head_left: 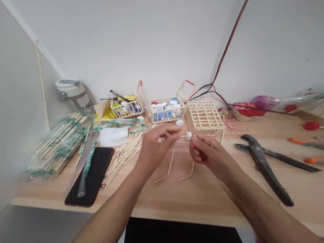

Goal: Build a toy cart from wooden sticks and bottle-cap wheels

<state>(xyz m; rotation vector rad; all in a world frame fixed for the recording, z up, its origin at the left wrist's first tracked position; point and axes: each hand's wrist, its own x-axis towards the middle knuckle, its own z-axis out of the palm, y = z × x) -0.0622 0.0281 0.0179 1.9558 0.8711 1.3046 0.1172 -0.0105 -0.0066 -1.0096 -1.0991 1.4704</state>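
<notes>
My left hand [159, 142] hovers over the middle of the table with its fingers stretched out and nothing visible in them. Facing it, my right hand [209, 153] is closed, thumb against curled fingers; whatever it may pinch is hidden. A white bottle cap [188, 135] shows just beyond the right fingertips, and I cannot tell whether they touch. Below the hands lie bent thin wooden sticks [170, 164]. Behind them stands a small stick-built basket [165, 115] holding blue and white bottle caps. To its right is a stick lattice frame [204, 115].
A black phone [96, 166] and loose sticks [126, 152] lie left, beside bagged chopsticks [60, 145]. Large black pliers [263, 164] and orange-handled tools [317, 143] are right. Farther back are a lidded white container [73, 93], another stick basket [128, 106] and a red bowl [246, 111].
</notes>
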